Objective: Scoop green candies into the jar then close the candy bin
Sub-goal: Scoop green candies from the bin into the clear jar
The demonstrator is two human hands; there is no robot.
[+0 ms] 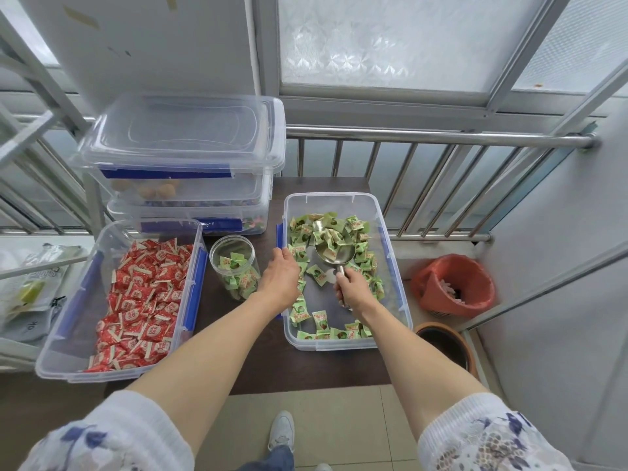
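A clear bin (pixel 390 266) on the dark table holds green-wrapped candies (pixel 339 232) spread around its floor. My right hand (pixel 353 290) grips the handle of a metal scoop (pixel 334 253), whose bowl lies among the far candies with a few in it. My left hand (pixel 280 277) rests on the bin's left rim, fingers curled over the edge. A clear open jar (pixel 234 266) stands just left of the bin, partly filled with green candies. No lid lies on the green bin.
An open bin of red candies (pixel 136 300) sits at the left. Stacked lidded clear bins (pixel 183 164) stand behind the jar. A red waste basket (pixel 455 287) and a brown pot (pixel 445 345) stand on the floor at the right, with a metal railing (pixel 438 137) behind.
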